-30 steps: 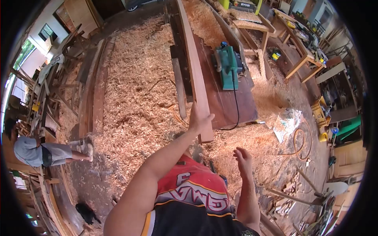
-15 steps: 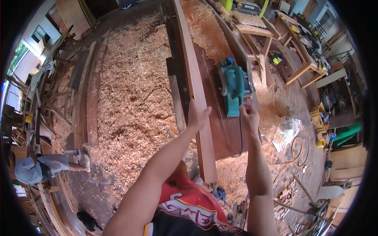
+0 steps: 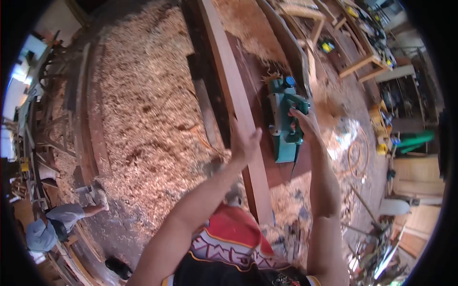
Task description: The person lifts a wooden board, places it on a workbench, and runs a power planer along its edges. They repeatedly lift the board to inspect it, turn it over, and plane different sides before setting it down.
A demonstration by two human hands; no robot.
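A long wooden beam (image 3: 233,71) runs lengthwise in front of me beside a dark red-brown board (image 3: 281,175). My left hand (image 3: 245,143) lies over the beam's near part, thumb apart from the fingers, touching its edges. To the right, a green electric planer (image 3: 285,124) with a blue knob is tilted over on the board. My right hand (image 3: 305,123) has its fingers wrapped round the planer's handle. A dark cord trails from the planer's near end.
Wood shavings (image 3: 148,95) cover the floor at left. Another person (image 3: 64,219) is at the lower left beside timber. A workbench (image 3: 358,43) with tools stands at upper right. A coiled hose (image 3: 359,159) and a yellow crate (image 3: 379,126) lie at right.
My right hand has moved up and closed round the planer's handle. The planer has turned onto its side. My left hand stays on the beam, and the view has shifted.
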